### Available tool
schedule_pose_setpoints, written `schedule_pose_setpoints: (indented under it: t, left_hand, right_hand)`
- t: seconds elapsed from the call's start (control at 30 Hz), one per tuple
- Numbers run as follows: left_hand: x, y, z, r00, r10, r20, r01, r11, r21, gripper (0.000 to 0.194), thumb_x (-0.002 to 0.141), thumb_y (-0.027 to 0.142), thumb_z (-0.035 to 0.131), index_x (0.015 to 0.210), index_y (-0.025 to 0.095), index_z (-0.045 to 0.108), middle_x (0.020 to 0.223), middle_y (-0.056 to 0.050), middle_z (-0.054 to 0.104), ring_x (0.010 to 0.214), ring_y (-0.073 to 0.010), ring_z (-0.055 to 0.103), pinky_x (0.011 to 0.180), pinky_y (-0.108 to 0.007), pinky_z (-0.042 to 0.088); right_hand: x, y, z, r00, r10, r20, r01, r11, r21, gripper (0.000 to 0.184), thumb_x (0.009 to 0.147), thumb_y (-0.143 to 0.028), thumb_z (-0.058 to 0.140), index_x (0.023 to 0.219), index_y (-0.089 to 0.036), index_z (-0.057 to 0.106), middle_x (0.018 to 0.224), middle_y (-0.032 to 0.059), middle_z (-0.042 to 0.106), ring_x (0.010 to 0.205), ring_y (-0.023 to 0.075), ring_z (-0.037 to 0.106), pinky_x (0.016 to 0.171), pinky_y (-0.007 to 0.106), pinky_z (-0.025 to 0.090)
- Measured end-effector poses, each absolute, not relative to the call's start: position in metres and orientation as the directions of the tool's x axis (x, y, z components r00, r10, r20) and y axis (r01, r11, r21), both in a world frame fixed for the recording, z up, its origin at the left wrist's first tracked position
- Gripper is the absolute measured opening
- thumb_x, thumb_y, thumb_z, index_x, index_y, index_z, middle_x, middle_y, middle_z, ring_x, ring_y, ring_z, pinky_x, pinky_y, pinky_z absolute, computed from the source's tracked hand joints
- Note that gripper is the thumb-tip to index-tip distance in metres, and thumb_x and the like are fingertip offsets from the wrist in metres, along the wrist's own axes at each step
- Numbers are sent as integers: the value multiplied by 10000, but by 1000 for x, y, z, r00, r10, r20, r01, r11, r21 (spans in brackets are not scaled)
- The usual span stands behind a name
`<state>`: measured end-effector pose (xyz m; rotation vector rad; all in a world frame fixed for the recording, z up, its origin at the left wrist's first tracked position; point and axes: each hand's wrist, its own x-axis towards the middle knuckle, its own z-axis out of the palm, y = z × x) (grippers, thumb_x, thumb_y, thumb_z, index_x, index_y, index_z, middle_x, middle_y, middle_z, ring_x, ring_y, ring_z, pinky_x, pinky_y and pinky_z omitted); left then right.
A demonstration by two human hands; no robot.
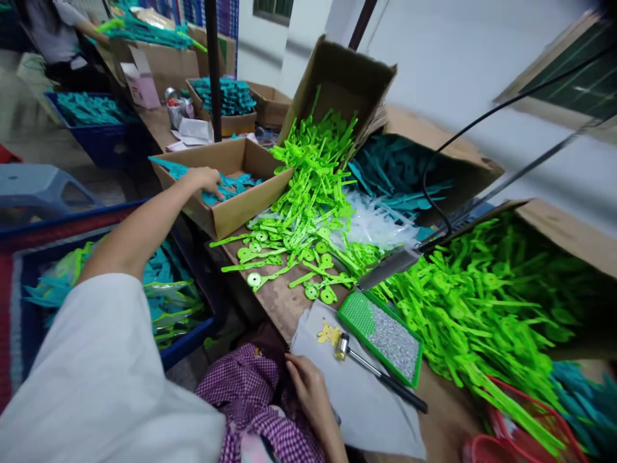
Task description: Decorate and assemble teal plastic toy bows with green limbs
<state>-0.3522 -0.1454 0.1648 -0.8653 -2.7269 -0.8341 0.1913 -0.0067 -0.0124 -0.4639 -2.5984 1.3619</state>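
At the upper left, my left hand (pixel 208 181) reaches into a cardboard box (pixel 250 204). Its fingers curl down over a long teal plastic piece (pixel 171 168) that sticks out past the box's left rim, among other teal pieces (pixel 236 185). My right hand (pixel 308 384) lies at the table edge beside a pale cloth (pixel 371 405), fingers stretched out and holding nothing I can see. On that cloth are a small hammer (pixel 366 363), a yellow animal-shaped piece (pixel 328 332) and a green tray (pixel 344 313) of small silvery bits, which overlaps its edge.
Bright green plastic parts (pixel 308 186) spill from a tipped carton (pixel 337 71) across the table. More green parts (pixel 477 296) pile up at right near a red basket (pixel 544 411). A dark metal piece (pixel 390 267) juts over the tray. Left stands a blue crate (pixel 193 334); a person sits beyond.
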Motion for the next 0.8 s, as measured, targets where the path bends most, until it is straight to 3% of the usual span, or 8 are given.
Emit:
schedule_pose_setpoints:
  t: [0.1,0.23,0.33,0.43,0.5,0.57,0.67,0.8]
  left_hand:
    - [-345,-160,186,-881,408,239,470,812,347,636,655,631,819,578,29,631,761,-49,730,1171,-378,658,1088,-730,299]
    - [-321,-195,192,-832,358,424,505,804,314,749,716,747,690,823,6,716,957,-45,743,1214,-392,621,1051,-684,365]
    - [-287,-211,167,-824,130,551,442,756,483,716,696,669,793,1033,41,723,987,-34,753,1108,-316,664,1044,-602,429]
    - [-236,-203,123,-810,-78,582,448,557,699,545,714,498,859,1057,103,708,937,22,750,913,-162,649,989,-373,490]
    - [-187,-187,92,-824,-136,549,460,406,790,448,745,394,848,1064,126,684,952,26,735,875,-142,630,888,-292,503]
    - [-128,-171,64,-868,-163,469,405,312,859,368,742,328,836,1026,169,664,941,14,722,864,-166,641,822,-283,513]
    - [-36,-162,30,-965,54,257,262,219,940,294,723,328,828,941,243,650,820,22,703,764,-192,660,734,-292,527]
    - [42,-167,18,-931,355,90,173,208,963,283,754,430,781,890,233,630,706,31,663,634,-169,634,649,-273,523]
  right_hand:
    - [201,1,-14,-933,359,-9,207,517,-831,383,1001,-489,470,1089,-272,773,1038,85,796,965,264,765,853,387,632]
    - [195,7,-8,-947,321,14,182,571,-801,398,1010,-482,457,1096,-248,767,1025,88,793,954,259,757,866,394,616]
    - [175,6,12,-951,305,59,137,582,-801,370,1011,-452,471,1110,-238,757,1025,86,790,956,248,748,876,390,602]
    - [139,1,52,-940,304,157,39,551,-834,330,1011,-417,490,1125,-246,748,1072,87,783,998,231,733,905,379,586]
    - [111,-1,78,-896,337,290,-72,534,-843,320,996,-430,522,1149,-249,737,1092,91,774,1014,227,719,925,387,578]
    - [88,0,93,-836,389,386,-158,503,-850,351,987,-451,538,1219,-246,703,1160,95,752,1058,220,697,970,400,558]
    - [76,1,84,-828,403,391,-190,454,-870,551,936,-550,591,1397,-249,584,1361,121,656,1219,239,630,1043,431,522]
    - [93,-2,51,-920,275,280,-183,330,-926,868,802,-728,650,1505,-251,470,1553,119,502,1454,286,453,1206,461,380]
